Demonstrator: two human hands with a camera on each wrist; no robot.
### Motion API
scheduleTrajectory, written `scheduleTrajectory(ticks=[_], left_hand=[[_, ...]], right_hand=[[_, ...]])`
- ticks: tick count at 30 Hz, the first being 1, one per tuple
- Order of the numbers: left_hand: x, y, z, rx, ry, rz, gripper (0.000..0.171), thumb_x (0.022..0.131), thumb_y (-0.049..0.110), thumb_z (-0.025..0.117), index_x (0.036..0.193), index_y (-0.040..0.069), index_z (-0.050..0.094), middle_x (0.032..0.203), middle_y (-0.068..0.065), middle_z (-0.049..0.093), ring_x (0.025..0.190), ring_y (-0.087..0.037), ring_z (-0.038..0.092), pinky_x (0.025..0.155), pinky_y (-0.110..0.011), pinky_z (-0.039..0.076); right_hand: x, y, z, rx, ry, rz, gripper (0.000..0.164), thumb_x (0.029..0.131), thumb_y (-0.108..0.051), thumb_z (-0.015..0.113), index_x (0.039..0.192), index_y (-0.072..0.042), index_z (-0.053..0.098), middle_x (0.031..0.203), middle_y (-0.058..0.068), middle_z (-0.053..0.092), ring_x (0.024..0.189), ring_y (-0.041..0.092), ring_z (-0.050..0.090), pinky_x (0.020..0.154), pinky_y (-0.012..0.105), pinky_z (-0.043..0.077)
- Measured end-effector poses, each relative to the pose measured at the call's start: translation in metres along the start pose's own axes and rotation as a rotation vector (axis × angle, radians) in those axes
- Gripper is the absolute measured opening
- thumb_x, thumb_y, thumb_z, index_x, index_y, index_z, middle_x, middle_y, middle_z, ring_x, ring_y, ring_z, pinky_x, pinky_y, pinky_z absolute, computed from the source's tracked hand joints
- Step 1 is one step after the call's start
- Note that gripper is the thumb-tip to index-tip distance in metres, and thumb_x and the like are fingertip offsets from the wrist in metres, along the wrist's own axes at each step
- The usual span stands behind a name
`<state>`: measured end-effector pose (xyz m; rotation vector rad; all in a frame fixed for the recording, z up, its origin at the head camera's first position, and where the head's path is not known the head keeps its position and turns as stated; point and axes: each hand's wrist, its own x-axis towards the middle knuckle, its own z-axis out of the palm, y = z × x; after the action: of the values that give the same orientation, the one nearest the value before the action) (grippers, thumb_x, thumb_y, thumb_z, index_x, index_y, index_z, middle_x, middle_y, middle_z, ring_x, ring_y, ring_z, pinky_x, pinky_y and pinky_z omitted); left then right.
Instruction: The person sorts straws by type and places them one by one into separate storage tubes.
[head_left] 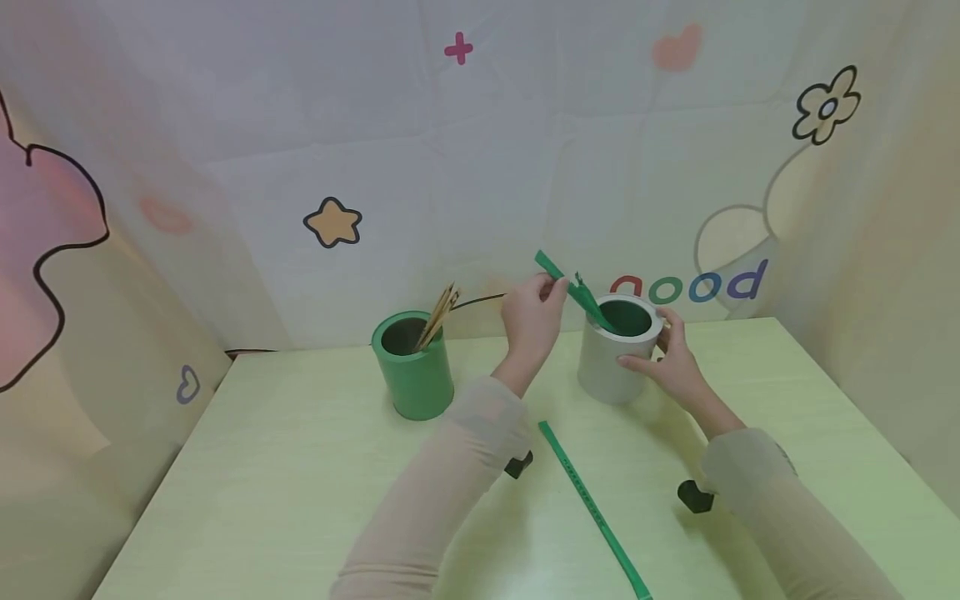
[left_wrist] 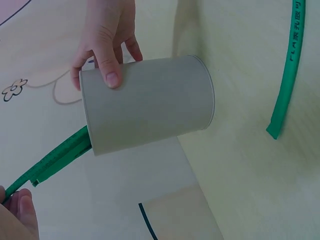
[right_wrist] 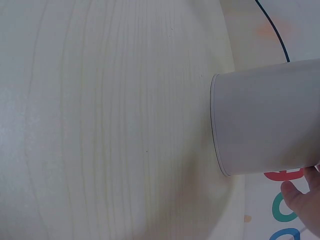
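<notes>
My left hand (head_left: 534, 317) pinches a green wrapped straw (head_left: 548, 264) near its upper part. The straw slants down toward the mouth of a white canister (head_left: 609, 371), where other green wrapped straws (left_wrist: 60, 162) stick out over the rim. The canister stands upright toward the back right of the table. My right hand (head_left: 675, 358) grips it from the right side, thumb on the front and fingers at the rim. The straws' lower ends are hidden inside. Another green wrapped straw (head_left: 596, 510) with dark printing lies on the table between my forearms.
A green canister (head_left: 420, 385) holding several thin wooden sticks (head_left: 438, 321) stands left of my left hand. The pale wooden table (head_left: 247, 475) ends at a printed curtain (head_left: 450, 183) behind the canisters. Small black objects (head_left: 696, 497) show at both sleeves.
</notes>
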<state>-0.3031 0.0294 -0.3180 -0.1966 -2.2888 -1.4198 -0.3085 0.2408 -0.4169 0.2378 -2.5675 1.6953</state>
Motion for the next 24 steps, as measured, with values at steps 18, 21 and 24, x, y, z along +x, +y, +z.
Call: scheduleTrajectory(ticks=[18,21,24], left_hand=[[-0.018,-0.025,0.018,0.038,-0.265,-0.118,0.037,0.085,0.031,0.057,0.120,0.020,0.056,0.101,0.001,0.066,0.087,-0.014,0.063,0.075,-0.026,0.050],[-0.024,-0.034,0.019,0.042,-0.272,-0.121,0.041,0.084,0.031,0.059,0.124,0.021,0.051,0.101,0.000,0.065,0.085,-0.015,0.063,0.072,-0.025,0.050],[-0.031,-0.043,0.020,0.045,-0.284,-0.141,0.046,0.083,0.030,0.061,0.126,0.021,0.048,0.098,0.000,0.064,0.080,-0.013,0.062,0.068,-0.024,0.049]], right_hand=[[-0.001,-0.001,0.002,-0.030,0.012,-0.006,0.094,0.078,-0.029,0.066,0.137,-0.019,-0.006,0.146,0.019,0.014,0.134,0.039,0.011,0.097,0.066,0.017],[-0.001,-0.001,0.002,-0.034,0.017,-0.010,0.094,0.078,-0.029,0.067,0.137,-0.018,-0.004,0.146,0.020,0.014,0.134,0.039,0.011,0.098,0.064,0.017],[-0.002,-0.002,0.002,-0.032,0.017,-0.010,0.093,0.078,-0.029,0.067,0.137,-0.017,-0.004,0.145,0.020,0.014,0.134,0.040,0.011,0.099,0.064,0.017]])
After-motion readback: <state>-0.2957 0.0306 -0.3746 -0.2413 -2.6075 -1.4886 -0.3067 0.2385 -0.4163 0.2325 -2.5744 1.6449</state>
